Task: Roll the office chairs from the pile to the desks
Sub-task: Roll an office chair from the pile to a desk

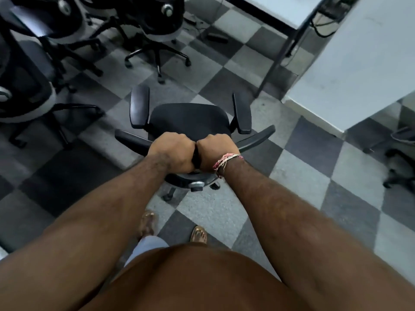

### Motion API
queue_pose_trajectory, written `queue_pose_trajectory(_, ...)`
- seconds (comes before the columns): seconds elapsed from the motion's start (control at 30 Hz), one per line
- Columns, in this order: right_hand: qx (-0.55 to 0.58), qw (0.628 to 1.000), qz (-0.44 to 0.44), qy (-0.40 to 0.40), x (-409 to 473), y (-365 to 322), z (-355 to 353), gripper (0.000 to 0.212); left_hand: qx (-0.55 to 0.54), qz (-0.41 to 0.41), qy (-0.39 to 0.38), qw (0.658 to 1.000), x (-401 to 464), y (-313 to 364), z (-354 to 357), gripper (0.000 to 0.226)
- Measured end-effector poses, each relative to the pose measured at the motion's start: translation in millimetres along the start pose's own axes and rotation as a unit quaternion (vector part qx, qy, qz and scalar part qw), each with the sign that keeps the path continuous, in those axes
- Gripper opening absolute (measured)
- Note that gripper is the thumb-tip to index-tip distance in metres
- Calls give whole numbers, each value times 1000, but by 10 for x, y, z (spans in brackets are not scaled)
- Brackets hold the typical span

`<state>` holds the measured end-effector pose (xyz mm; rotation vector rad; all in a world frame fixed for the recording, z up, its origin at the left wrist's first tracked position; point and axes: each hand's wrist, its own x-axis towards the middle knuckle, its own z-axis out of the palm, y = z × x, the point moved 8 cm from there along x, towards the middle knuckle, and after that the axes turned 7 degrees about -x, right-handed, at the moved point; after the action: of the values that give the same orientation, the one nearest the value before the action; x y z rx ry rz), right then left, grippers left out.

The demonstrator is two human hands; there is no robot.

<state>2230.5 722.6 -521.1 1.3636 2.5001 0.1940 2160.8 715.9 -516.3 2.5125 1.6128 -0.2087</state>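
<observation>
**A:** What have I got nearest to me?

**B:** Both fists on the office chair (189, 118). My left hand (174, 153) and right hand (216, 148) sit knuckle to knuckle, fingers curled round the top edge of the backrest (130, 140), which runs crosswise in front of me. Neither hand is nearer; they share the middle of that bar.

**A:** And the chair from there?

**B:** Its seat lies just beyond the hands, facing away from me, armrests either side, wheels on the checkered floor (247, 212) below. So it stands in open floor between the pile and the desks.

**A:** Which way does it need to go?

**B:** I judge beyond the chair and to its right. The near desk (359, 70) stands right of the chair, well apart, with a second desk (276, 10) farther off behind it. The pile of chairs (155, 25) is beyond the chair to its left.

**A:** Any containers to check?

**B:** None in view. Another chair (402, 158) sits right of mine, under the near desk's edge.
</observation>
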Motion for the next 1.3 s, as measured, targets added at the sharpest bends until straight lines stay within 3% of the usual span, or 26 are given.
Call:
queue_pose_trajectory(0.23, 40, 991, 126, -23, -383, 366, 175, 19, 22, 123, -10, 992, 300, 462, -5, 28)
queue_pose_trajectory(0.6, 71, 956, 276, -63, -714, 483, 297, 12, 51, 246, -30, 967, 474, 774, 39, 22)
queue_pose_trajectory(1.3, 62, 934, 341, -81, -260, 468, 191, 19, 75, 359, -59, 928, 877, 417, -50, 22)
